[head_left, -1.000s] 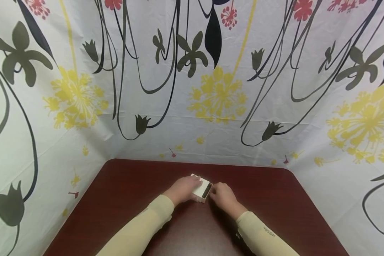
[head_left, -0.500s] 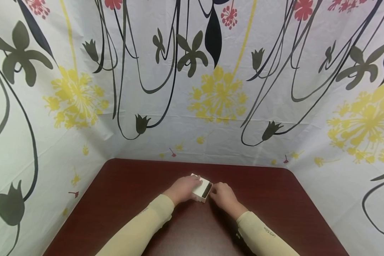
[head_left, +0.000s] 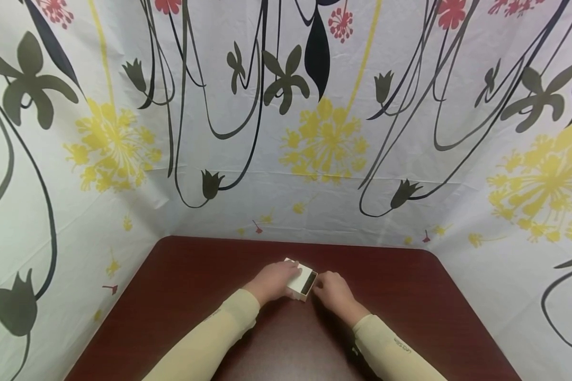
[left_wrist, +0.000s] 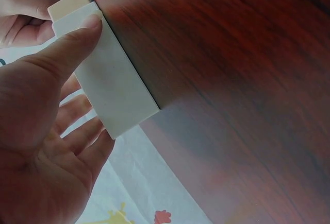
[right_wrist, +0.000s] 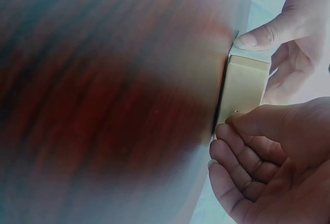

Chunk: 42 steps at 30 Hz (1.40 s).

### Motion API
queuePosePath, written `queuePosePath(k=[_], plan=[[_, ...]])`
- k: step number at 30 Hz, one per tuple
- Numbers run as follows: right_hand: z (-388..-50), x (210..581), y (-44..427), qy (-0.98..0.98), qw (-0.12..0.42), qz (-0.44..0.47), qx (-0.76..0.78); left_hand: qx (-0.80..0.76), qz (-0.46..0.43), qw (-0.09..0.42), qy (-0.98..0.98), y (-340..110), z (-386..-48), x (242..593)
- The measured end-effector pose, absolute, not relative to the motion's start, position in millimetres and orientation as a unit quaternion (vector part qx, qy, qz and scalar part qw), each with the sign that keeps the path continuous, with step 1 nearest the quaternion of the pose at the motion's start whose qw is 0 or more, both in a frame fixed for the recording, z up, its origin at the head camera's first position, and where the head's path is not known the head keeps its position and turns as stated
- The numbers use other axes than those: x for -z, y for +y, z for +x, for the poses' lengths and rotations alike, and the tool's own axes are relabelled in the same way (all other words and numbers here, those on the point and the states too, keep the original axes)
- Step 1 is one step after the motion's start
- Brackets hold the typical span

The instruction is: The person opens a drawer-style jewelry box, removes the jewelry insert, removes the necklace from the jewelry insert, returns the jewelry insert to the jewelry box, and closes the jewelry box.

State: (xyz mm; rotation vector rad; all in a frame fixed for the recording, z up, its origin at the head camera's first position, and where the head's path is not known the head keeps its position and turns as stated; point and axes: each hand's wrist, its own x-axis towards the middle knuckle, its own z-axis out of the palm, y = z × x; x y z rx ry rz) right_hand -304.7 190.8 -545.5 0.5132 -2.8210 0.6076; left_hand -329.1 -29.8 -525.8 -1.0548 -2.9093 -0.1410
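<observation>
A small white box [head_left: 299,278] with a cream inner tray [head_left: 309,283] slid partly out lies on the dark red table. The left hand [head_left: 275,281] grips the white sleeve, its thumb along the near side and fingers over the far side and top. In the left wrist view the sleeve [left_wrist: 108,74] stands between thumb and fingers. The right hand [head_left: 336,296] is at the tray's right end; in the right wrist view its thumb and curled forefinger pinch the end of the tray [right_wrist: 245,82]. The tray's inside looks dark; its contents cannot be told.
The dark red table [head_left: 209,264] has rounded back corners. A white cloth [head_left: 248,153] with yellow, red and grey plant shapes hangs behind it and at both sides. Pale yellow sleeves [head_left: 205,333] cover both forearms.
The tray seems to stick out very slightly farther to the right. Both hands keep almost the same place.
</observation>
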Motion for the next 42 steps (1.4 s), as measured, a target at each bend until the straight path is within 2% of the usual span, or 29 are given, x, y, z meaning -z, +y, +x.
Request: queuePosePath(k=[17,42], plan=[[-301.9,542.3,191.9,-0.960,0.087,0.163,-0.211,0.040,-0.345,0.028,-0.937,-28.5,-328.6,525.9],[-301.9,543.1,193.8,-0.957,0.096,0.172,-0.215,0.037,-0.342,0.024,-0.939,-29.0,-330.1,526.7]])
